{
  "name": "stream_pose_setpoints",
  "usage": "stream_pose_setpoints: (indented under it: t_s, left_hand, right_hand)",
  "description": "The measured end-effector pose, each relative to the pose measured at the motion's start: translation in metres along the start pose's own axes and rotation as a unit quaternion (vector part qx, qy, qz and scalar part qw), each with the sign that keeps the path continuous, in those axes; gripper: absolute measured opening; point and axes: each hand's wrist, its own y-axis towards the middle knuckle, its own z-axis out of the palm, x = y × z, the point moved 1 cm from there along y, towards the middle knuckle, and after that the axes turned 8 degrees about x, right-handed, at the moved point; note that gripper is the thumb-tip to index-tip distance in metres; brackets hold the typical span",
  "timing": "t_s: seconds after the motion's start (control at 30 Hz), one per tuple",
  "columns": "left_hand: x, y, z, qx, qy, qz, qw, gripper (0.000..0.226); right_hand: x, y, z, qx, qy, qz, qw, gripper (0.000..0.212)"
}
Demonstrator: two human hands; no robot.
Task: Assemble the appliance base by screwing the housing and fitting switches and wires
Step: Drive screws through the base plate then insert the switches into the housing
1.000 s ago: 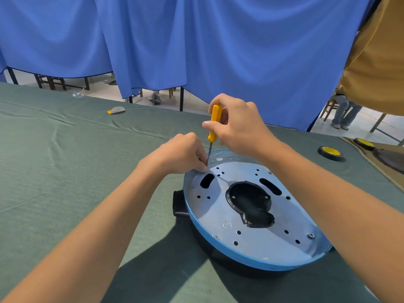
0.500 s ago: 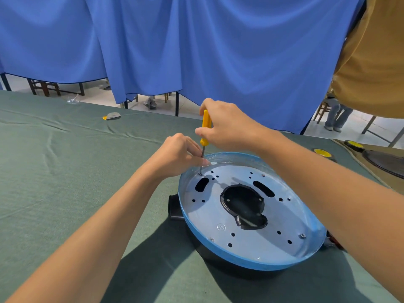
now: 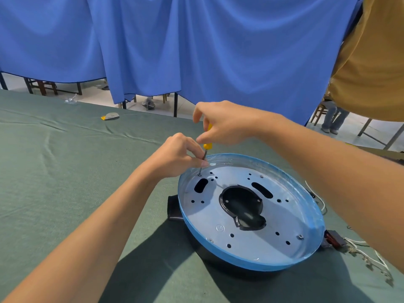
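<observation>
A green cloth-covered table [image 3: 54,171] fills the left of the view, with a small grey and yellow scrap [image 3: 111,116] lying far back on it. Moving right, the left hand [image 3: 177,157] pinches the metal shaft of a screwdriver [image 3: 205,149] just above its tip, which stands on a screw [image 3: 199,174] at the far left edge of the housing [image 3: 251,215] (a round grey plate rimmed in blue film, resting on the cloth over a black body). The right hand [image 3: 220,123] is clenched around the yellow handle from above, the tool leaning slightly. Further right, a dark red switch [image 3: 334,238] and white wires [image 3: 367,254] lie on the cloth beside the housing's rim; blue curtains [image 3: 196,51] hang behind, and a person in an ochre shirt [image 3: 376,62] stands at the far right
</observation>
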Motion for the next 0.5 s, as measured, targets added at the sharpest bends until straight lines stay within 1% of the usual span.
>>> stream_pose_setpoints:
  t_s: [0.03,0.1,0.13,0.17,0.23,0.3,0.33,0.4,0.43,0.5]
  left_hand:
    - [0.000,0.000,0.000,0.009,0.012,0.004,1.000,0.006]
    - [0.001,0.001,0.000,0.027,0.033,0.001,0.999,0.005]
    - [0.001,0.001,0.000,0.031,0.035,-0.004,0.999,0.006]
    - [0.001,0.000,0.001,0.028,0.029,-0.010,0.999,0.006]
    - [-0.001,-0.001,0.004,-0.007,0.008,-0.015,1.000,0.008]
    - [-0.002,-0.001,0.007,-0.052,0.007,-0.010,0.999,0.011]
    - [-0.002,-0.001,0.008,-0.064,0.006,-0.010,0.998,0.011]
    - [-0.001,0.000,0.007,-0.067,-0.006,-0.016,0.998,0.009]
    - [0.000,0.000,0.006,-0.061,-0.011,-0.021,0.998,0.007]
    - [0.001,0.000,0.003,-0.033,-0.014,-0.031,0.999,0.006]
  right_hand:
    - [-0.001,0.000,-0.002,-0.011,0.002,-0.016,1.000,0.027]
    - [-0.002,0.003,-0.002,-0.067,-0.018,-0.030,0.997,0.013]
    - [-0.003,0.006,0.002,-0.087,-0.027,-0.022,0.996,0.016]
    - [-0.003,0.009,0.006,-0.095,-0.034,-0.006,0.995,0.024]
    - [-0.004,0.016,0.013,-0.100,-0.059,0.032,0.993,0.038]
    - [-0.004,0.018,0.012,-0.086,-0.073,0.054,0.992,0.042]
    - [-0.003,0.017,0.009,-0.062,-0.068,0.050,0.995,0.039]
    - [0.001,0.015,0.001,-0.001,-0.047,0.017,0.999,0.026]
    - [0.003,0.014,-0.002,0.012,-0.036,-0.003,0.999,0.021]
    - [0.006,0.013,-0.002,-0.018,-0.034,-0.023,0.999,0.011]
